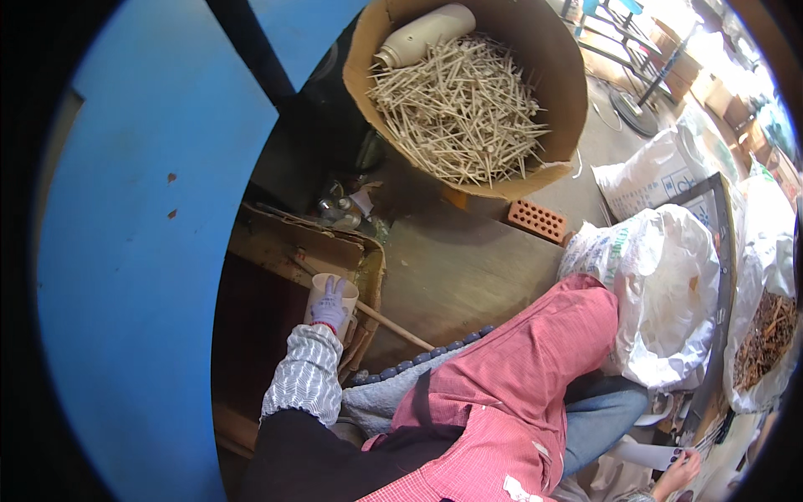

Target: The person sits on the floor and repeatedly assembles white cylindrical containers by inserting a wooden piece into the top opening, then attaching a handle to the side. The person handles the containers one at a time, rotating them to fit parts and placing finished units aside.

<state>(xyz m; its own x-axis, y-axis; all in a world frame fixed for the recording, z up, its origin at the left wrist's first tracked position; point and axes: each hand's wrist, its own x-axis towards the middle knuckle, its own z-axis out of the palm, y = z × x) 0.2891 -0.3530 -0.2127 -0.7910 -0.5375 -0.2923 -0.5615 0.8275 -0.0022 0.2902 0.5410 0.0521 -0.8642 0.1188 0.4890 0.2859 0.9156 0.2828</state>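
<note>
My left hand [329, 309], in a pale lavender glove with a red cuff edge, lies against a cream cup-like container [321, 289]. Its fingers reach over the wall, and it seems to grip it; the thumb is hidden. A wooden stick [389, 325] slants past the container above an open cardboard box [368, 255]. Far down at the right, my bare right hand [679, 473] pinches the end of a long white piece [640, 454] with dark spots at its tip. What kind of thing that is cannot be made out. Several thin pale sticks [711, 431] are just beyond that hand.
A tall round cardboard drum [569, 92] ahead holds many pale pointed sticks [460, 109] and a cream bottle [427, 35]. A perforated brick [536, 221] lies beside it. White sacks [661, 284] stand at the right, one with brown scraps [765, 339]. A blue panel [150, 251] fills the left.
</note>
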